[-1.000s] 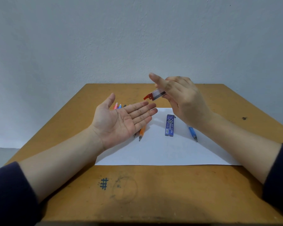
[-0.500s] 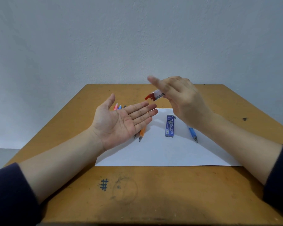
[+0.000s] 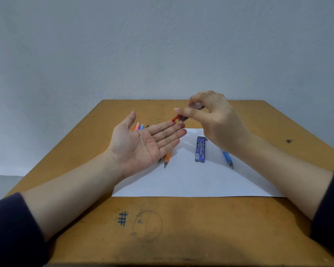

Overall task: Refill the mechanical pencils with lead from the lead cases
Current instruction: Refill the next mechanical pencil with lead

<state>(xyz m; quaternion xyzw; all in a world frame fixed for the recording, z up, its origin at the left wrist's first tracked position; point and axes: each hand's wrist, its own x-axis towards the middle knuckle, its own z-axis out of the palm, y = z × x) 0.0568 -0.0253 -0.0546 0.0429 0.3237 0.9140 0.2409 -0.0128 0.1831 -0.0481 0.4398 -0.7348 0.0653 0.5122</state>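
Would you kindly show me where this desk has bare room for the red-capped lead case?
Bare: the near strip of the white paper sheet, nearer you than the blue lead case, orange pencil and blue pencil; also the near edge of the wooden desk. Crowded: beneath the left hand, where pencils lie.

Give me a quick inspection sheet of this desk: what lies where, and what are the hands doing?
Surface: wooden table, white paper lying on it.
Job's things: blue lead case flat on the paper; orange pencil and blue pencil on it too; more pencils further back, partly hidden; red-capped lead case held in the air.
Clutter: pen scribbles on the tabletop.
Hands: left hand open, palm up; right hand pinches the red-capped lead case, cap end toward the left fingertips.
Cables: nothing seen.
Surroundings: grey wall.
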